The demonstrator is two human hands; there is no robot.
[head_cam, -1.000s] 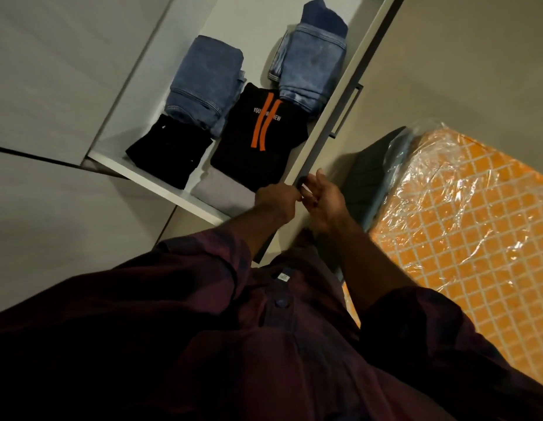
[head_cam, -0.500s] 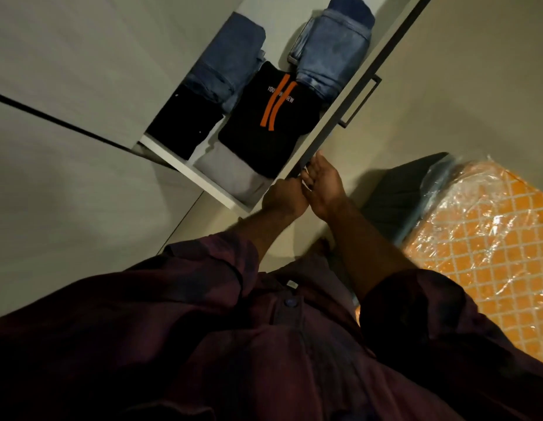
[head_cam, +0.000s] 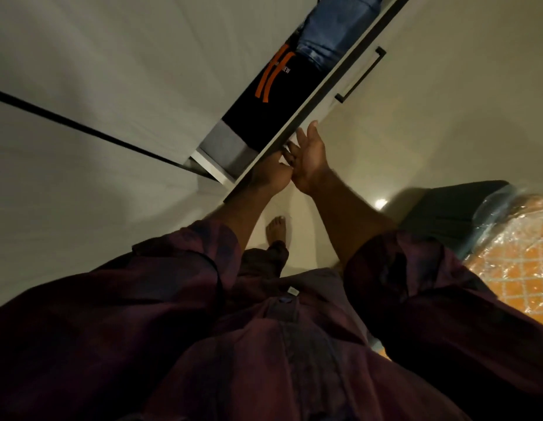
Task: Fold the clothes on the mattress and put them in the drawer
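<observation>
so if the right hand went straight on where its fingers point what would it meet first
The drawer front: the right hand looks to be touching it, fingers straight, though depth is unclear.

Upper centre of the frame: folded black shirt (head_cam: 258,117) in the drawer (head_cam: 331,86), bearing white lettering beside two orange stripes, of which only the final letters "EW" are legible, the remainder being blurred.
</observation>
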